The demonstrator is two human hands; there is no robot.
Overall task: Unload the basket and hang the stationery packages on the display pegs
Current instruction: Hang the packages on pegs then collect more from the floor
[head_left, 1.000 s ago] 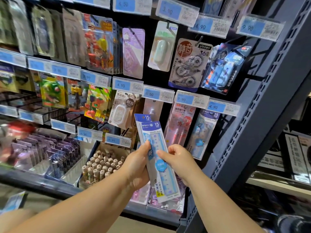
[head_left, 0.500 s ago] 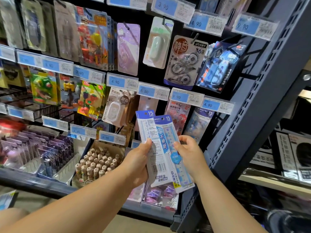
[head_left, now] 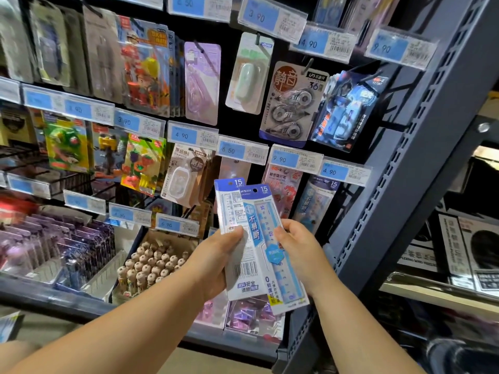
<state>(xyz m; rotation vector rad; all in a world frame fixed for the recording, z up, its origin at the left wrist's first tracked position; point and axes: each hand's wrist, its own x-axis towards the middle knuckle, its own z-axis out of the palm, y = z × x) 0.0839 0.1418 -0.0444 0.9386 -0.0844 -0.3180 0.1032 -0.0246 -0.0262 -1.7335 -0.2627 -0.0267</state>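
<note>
Two blue-and-white 15 cm ruler packages are held up in front of the peg wall. My left hand [head_left: 216,261] grips the back package [head_left: 229,209], whose barcode side faces me. My right hand [head_left: 298,249] pinches the front package [head_left: 266,233] by its right edge; it overlaps the other and leans right. Their punched hang holes sit at the top. Just behind and to the right, a matching ruler package [head_left: 314,203] hangs on a peg under a 4.90 price tag [head_left: 344,172]. The basket is not in view.
Pegs carry correction tape cards [head_left: 293,103], eraser packs [head_left: 143,163] and toy blister packs [head_left: 147,66], with blue price tags in rows. A shelf below holds a box of small wooden figures [head_left: 149,265] and purple packets [head_left: 67,247]. A dark steel upright [head_left: 399,168] borders the right.
The two packages have spread apart: the front one slid right and tilted, uncovering the barcode side of the back one. Both hands stay near the same spot before the pegs.
</note>
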